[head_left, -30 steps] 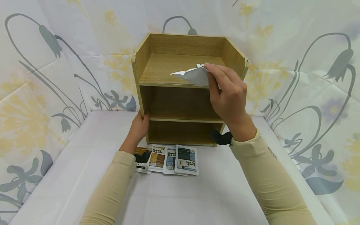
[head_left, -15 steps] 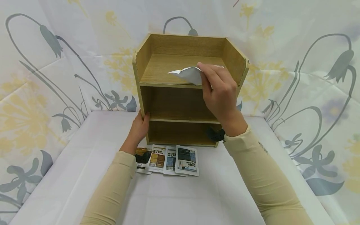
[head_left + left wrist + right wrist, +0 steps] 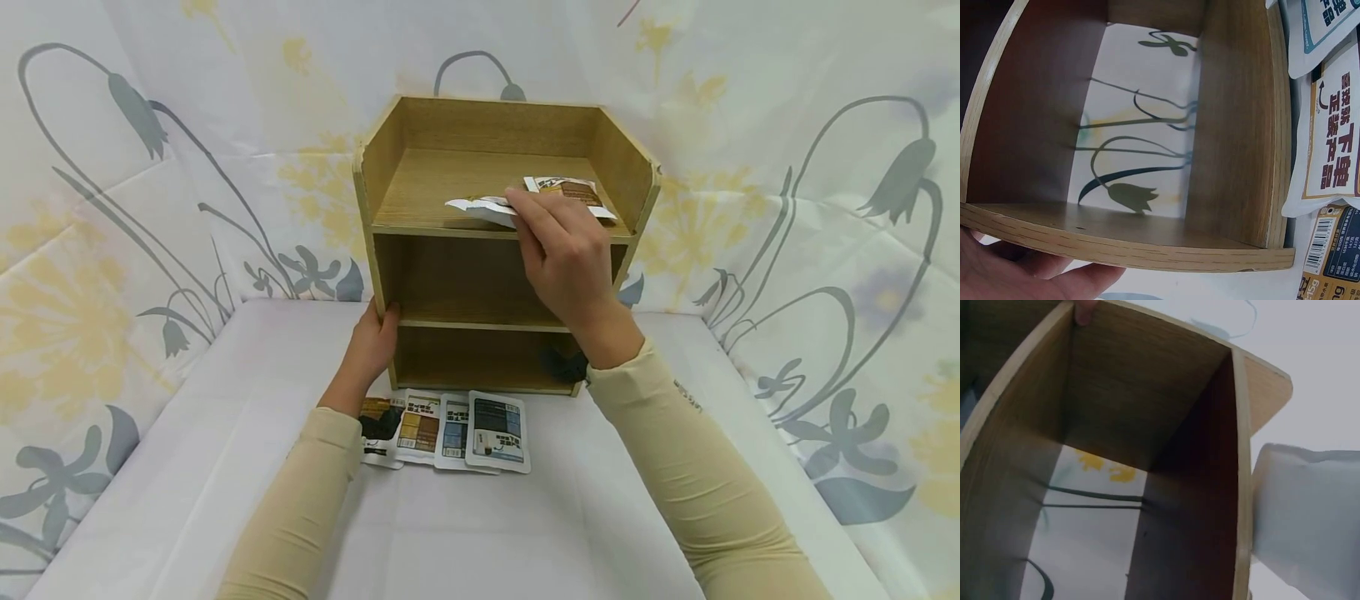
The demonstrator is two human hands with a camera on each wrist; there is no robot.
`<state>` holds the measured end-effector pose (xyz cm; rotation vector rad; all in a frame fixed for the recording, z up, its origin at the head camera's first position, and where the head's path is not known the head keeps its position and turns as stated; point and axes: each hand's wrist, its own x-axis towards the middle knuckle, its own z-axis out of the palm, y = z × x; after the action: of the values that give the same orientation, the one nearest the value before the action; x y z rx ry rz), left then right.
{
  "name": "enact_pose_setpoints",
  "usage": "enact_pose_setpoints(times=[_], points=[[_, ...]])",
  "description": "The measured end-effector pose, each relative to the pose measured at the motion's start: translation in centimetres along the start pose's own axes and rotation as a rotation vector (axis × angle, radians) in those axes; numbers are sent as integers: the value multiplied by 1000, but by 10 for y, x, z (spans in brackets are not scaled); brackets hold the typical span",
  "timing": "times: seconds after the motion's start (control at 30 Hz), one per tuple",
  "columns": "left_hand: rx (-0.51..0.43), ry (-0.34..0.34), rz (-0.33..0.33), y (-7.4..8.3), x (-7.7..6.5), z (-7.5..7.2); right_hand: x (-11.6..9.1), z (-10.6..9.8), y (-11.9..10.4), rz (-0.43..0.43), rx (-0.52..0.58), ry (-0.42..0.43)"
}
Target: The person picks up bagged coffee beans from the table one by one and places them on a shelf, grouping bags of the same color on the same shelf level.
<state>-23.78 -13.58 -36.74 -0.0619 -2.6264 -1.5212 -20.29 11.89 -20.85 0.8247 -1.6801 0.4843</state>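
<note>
My left hand [image 3: 373, 340] grips the left side panel of a small wooden shelf unit [image 3: 495, 325]. In the right wrist view its thumb [image 3: 1084, 311] hooks over the panel edge. My right hand [image 3: 568, 258] pinches a white packet [image 3: 483, 210] above the front of the top shelf. The plain white back of that packet [image 3: 1310, 515] fills the right of the right wrist view. A second packet, brown and white [image 3: 573, 190], lies at the right of the top shelf, partly hidden by my right hand.
Several overlapping packets [image 3: 497, 429] lie on the white table [image 3: 480, 533] in front of the unit. The leftmost is partly covered by a black strap at my left wrist. A flower-patterned cloth [image 3: 810, 208] stands behind and at both sides.
My right hand has moved left and slightly down with the packet, which now lies flatter over the top shelf. The brown and white packet has come into sight. My left hand stays put.
</note>
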Motion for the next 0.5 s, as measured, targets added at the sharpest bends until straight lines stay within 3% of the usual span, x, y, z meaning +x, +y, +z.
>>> enact_pose_setpoints(times=[0.5], points=[[15, -1, 1, -1, 1, 0, -7, 8, -3, -24, -62, -179]])
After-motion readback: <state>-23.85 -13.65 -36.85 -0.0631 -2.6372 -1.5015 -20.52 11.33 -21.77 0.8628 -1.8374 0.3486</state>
